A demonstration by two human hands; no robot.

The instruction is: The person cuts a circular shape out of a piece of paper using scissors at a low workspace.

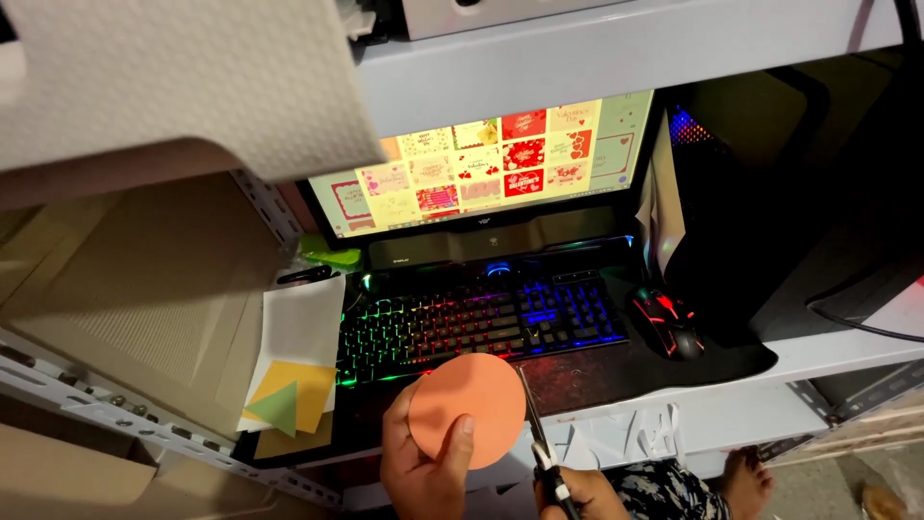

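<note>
An orange paper circle point(467, 408) is pinched in the left hand point(423, 472). Scissors point(537, 438) are gripped by the right hand point(577, 493), blades at its edge; trimming seems underway, so careful turning is needed.

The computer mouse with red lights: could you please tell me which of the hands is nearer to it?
Right. The right hand, gripping scissors, sits below and slightly left of the mouse; the left hand, holding the orange paper circle, is farther left.

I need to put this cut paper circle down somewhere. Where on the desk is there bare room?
The dark mat is bare in front of the keyboard, right of the orange circle, up to the mouse. The white ledge below is partly free beside paper scraps. The left side is crowded with stacked paper sheets.
</note>
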